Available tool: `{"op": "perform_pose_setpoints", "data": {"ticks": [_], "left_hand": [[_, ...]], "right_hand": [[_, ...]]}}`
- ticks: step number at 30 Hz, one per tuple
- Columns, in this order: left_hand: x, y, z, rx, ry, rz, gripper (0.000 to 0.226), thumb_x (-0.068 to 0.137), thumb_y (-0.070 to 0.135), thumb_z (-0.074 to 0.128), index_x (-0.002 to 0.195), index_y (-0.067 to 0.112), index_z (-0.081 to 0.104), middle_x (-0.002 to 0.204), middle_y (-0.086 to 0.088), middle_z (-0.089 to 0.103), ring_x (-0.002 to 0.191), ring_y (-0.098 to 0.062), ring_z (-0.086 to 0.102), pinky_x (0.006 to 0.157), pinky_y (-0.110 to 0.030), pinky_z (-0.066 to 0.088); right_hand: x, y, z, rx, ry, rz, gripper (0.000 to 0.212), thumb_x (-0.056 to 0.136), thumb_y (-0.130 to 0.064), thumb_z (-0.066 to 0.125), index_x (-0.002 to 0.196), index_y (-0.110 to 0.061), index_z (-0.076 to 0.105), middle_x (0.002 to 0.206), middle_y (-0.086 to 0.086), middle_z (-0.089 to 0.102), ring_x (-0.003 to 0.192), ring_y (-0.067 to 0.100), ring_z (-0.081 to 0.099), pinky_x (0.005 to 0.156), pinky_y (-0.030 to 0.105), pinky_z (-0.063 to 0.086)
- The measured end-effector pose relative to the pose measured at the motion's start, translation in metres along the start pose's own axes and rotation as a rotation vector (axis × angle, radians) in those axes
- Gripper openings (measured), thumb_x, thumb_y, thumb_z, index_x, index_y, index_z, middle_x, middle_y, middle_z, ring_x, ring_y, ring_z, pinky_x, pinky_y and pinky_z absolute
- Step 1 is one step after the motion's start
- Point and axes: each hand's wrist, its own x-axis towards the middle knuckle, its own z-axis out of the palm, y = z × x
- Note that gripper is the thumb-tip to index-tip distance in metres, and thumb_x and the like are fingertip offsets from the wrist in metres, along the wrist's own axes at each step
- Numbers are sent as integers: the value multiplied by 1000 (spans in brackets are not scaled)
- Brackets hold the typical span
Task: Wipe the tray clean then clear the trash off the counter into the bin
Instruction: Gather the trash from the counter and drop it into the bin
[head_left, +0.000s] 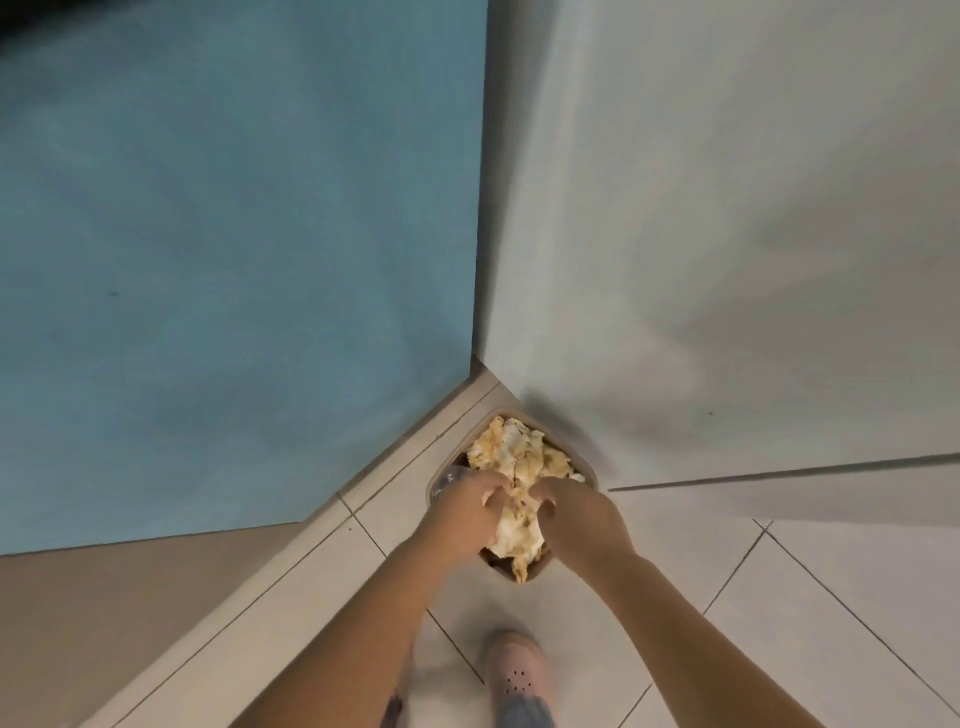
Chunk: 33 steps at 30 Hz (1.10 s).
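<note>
Binning trash: left hand (467, 501) and right hand (576, 512) close together, fingers curled into the crumpled stained paper (511, 452) heaped in the bin (584, 464) at the floor corner. Next, likely: let go and withdraw without dragging paper out.

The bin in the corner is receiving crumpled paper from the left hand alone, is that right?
Not quite: the head view shows both the left hand and the right hand gripping the crumpled paper over the bin.
</note>
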Motion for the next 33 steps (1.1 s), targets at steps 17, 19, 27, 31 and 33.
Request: {"op": "perform_pose_setpoints", "data": {"ticks": [17,19,27,31,33], "left_hand": [[-445,112,-239,-49,855,132,27,93,31,53,118,28,63,106,12,66,92,-1,59,84,-19,46],[-488,99,-264,-92,933,96,27,93,34,52,118,29,62,98,17,65,88,-1,59,80,-21,49],[-623,-5,-352,-23,1038,-88,30,93,42,49,121,33,58,100,18,59,89,-1,58,79,-20,46],[-674,-61,-395,-56,1049,-140,28,93,39,50,118,31,59,94,20,57,81,7,56,65,-9,39],[-690,-86,-416,-82,1051,-159,28,93,38,51,118,30,60,94,20,57,80,8,55,65,-10,39]], "right_hand": [[-311,-306,-178,328,238,-780,8,92,-34,53,86,-35,58,60,-16,54,57,6,53,59,27,43],[-334,-349,-178,303,227,-852,10,90,-42,54,93,-34,59,67,-16,56,60,2,53,59,24,42],[-410,-511,-123,300,150,-945,39,84,-54,59,115,-31,56,85,-12,60,74,4,58,64,19,45],[-435,-573,-83,341,142,-927,42,83,-53,61,117,-30,55,86,-13,60,76,5,58,64,18,45],[-444,-600,-70,356,134,-923,43,83,-53,61,119,-30,54,87,-13,59,76,5,58,63,18,45]]}}
